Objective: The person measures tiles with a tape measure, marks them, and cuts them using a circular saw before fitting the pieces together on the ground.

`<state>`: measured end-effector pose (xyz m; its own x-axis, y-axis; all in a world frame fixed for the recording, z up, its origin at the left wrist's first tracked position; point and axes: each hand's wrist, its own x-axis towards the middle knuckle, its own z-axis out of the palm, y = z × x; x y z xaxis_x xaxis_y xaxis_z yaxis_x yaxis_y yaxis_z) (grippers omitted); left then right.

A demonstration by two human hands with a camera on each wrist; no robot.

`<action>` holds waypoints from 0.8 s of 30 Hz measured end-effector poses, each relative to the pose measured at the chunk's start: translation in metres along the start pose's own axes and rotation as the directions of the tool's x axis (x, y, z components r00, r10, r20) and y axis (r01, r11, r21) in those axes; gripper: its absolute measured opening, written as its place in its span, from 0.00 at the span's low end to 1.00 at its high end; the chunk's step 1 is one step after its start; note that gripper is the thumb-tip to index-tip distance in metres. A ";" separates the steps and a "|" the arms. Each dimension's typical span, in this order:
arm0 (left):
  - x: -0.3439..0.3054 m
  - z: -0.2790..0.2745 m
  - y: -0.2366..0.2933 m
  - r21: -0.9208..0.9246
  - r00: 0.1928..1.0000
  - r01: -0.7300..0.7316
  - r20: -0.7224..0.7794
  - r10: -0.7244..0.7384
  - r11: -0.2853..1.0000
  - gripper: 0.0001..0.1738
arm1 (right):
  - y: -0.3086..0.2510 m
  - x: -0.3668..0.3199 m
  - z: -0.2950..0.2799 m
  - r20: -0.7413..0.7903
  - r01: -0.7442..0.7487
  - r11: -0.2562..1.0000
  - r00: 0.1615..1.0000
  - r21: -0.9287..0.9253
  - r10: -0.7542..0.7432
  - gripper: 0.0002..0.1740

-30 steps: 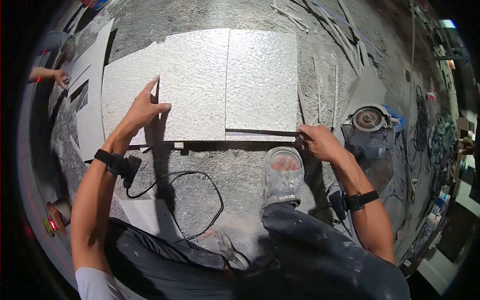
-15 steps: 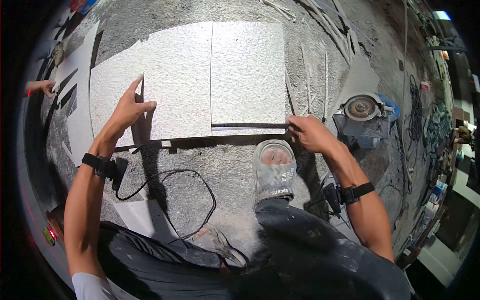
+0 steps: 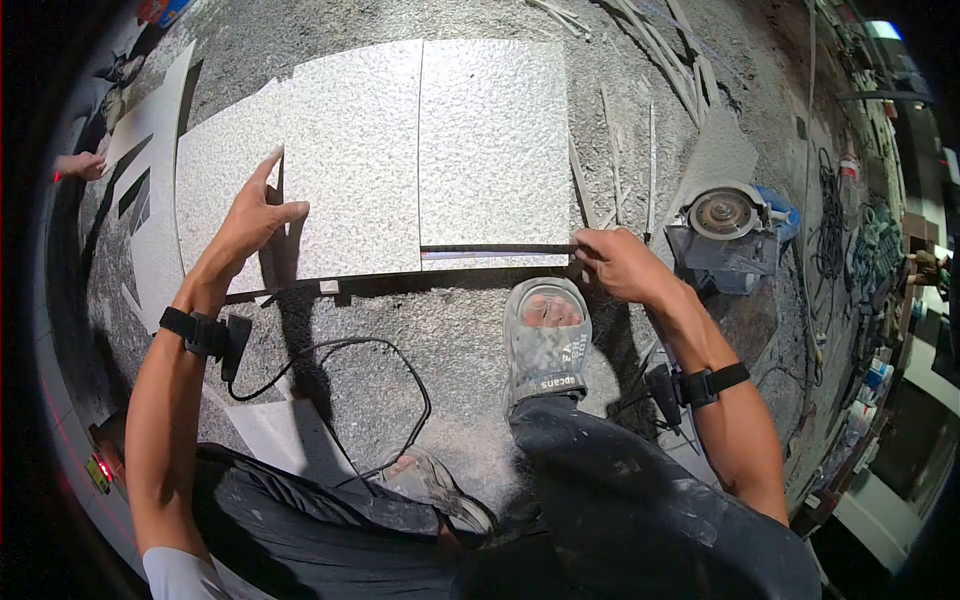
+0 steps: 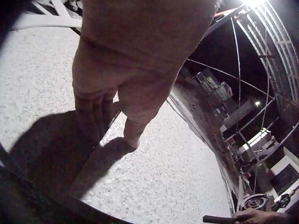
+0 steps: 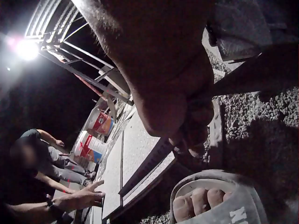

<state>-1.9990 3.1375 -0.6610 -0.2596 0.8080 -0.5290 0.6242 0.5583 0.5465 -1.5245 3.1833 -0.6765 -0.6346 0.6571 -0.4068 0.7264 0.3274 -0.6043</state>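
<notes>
Large speckled white slabs lie side by side on the ground, with a straight seam between the two on the right. My left hand rests over the slabs at another joint, thumb and forefinger spread apart and fairly straight. In the left wrist view, its thumb tip meets the bright slab surface. At the near right corner, my right hand pinches the end of a dark narrow strip. That strip runs along the near edge of the right slab, close to parallel with it. The left wrist view also shows the strip.
A circular saw sits at the right by an offcut. My sandalled foot is just below the right slab. Thin offcuts and a black cable lie around. Another person's hand touches cut pieces at the left.
The head view has shifted, so the scene sits further left and slightly higher. My hands keep their places on the slabs. At the left, openings between the cut pieces by the other person look wider.
</notes>
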 end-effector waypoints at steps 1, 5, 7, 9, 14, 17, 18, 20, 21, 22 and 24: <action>0.000 -0.001 0.000 0.000 1.000 0.000 0.001 0.000 1.000 0.52 | 0.001 0.001 0.000 0.014 -0.008 1.000 1.000 0.024 0.007 0.06; -0.001 -0.001 0.002 -0.003 1.000 0.000 0.009 0.000 1.000 0.52 | -0.005 0.003 -0.007 0.119 -0.112 0.985 0.988 0.130 0.096 0.07; -0.001 -0.001 0.002 -0.005 1.000 0.003 0.010 -0.003 1.000 0.52 | -0.002 0.005 -0.007 0.107 -0.088 0.991 0.991 0.103 0.076 0.07; -0.001 -0.002 0.002 -0.016 1.000 0.000 0.031 0.001 1.000 0.53 | -0.003 0.005 -0.008 0.096 -0.063 0.995 0.994 0.074 0.056 0.08; 0.000 0.001 -0.001 -0.009 1.000 -0.015 -0.006 0.015 1.000 0.53 | -0.006 0.006 -0.011 0.154 -0.137 0.983 0.981 0.125 0.117 0.09; 0.001 0.001 -0.003 -0.011 1.000 -0.021 -0.011 0.021 1.000 0.53 | -0.009 0.006 -0.012 0.168 -0.156 0.974 0.978 0.167 0.127 0.10; 0.002 0.001 -0.004 -0.010 1.000 -0.024 -0.008 0.024 1.000 0.53 | -0.010 0.006 -0.013 0.168 -0.156 0.974 0.977 0.167 0.127 0.10; 0.003 0.001 -0.006 -0.018 1.000 -0.029 -0.012 0.028 0.999 0.52 | -0.011 0.007 -0.013 0.177 -0.169 0.971 0.974 0.167 0.139 0.10; 0.003 0.001 -0.007 -0.027 0.999 -0.034 -0.017 0.033 0.999 0.52 | -0.012 0.007 -0.014 0.178 -0.169 0.971 0.974 0.167 0.139 0.10; 0.003 0.001 -0.007 -0.027 0.999 -0.033 -0.017 0.033 0.999 0.52 | -0.012 0.007 -0.014 0.181 -0.173 0.971 0.973 0.168 0.142 0.10; 0.003 0.002 -0.007 -0.034 0.999 -0.042 -0.020 0.042 0.999 0.52 | -0.013 0.007 -0.014 0.184 -0.176 0.970 0.972 0.169 0.144 0.10</action>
<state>-2.0032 3.1358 -0.6680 -0.2483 0.8342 -0.4925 0.6094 0.5297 0.5900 -1.5341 3.1934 -0.6618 -0.5607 0.5609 -0.6091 0.7717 0.0874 -0.6299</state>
